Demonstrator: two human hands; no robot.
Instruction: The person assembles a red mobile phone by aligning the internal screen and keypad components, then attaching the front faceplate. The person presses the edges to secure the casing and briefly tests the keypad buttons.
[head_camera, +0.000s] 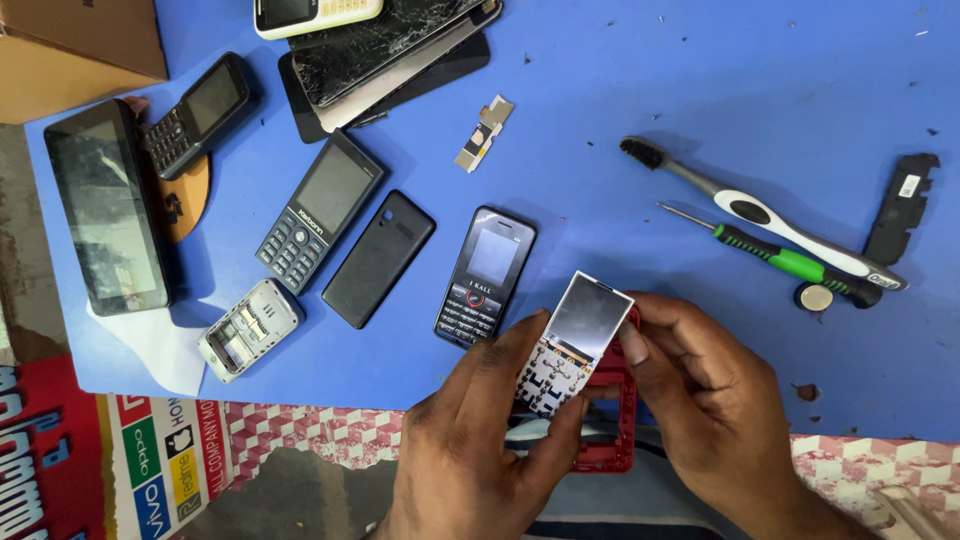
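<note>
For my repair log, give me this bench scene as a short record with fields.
surface: blue mat
left hand: grips phone board from the left
right hand: pinches board's right edge
board: bare, screen up, keypad contacts below
behind board: red frame
nearest: black keypad phone
right side: toothbrush, green screwdriver
left side: back cover, grey phone, tablet
top: cracked screens

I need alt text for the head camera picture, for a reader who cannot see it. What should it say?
Two bare hands, left hand and right hand, hold a phone circuit board with screen against a red phone frame over a blue table. Around lie several keypad phones, a black back cover, a toothbrush and a green-handled screwdriver.
</note>
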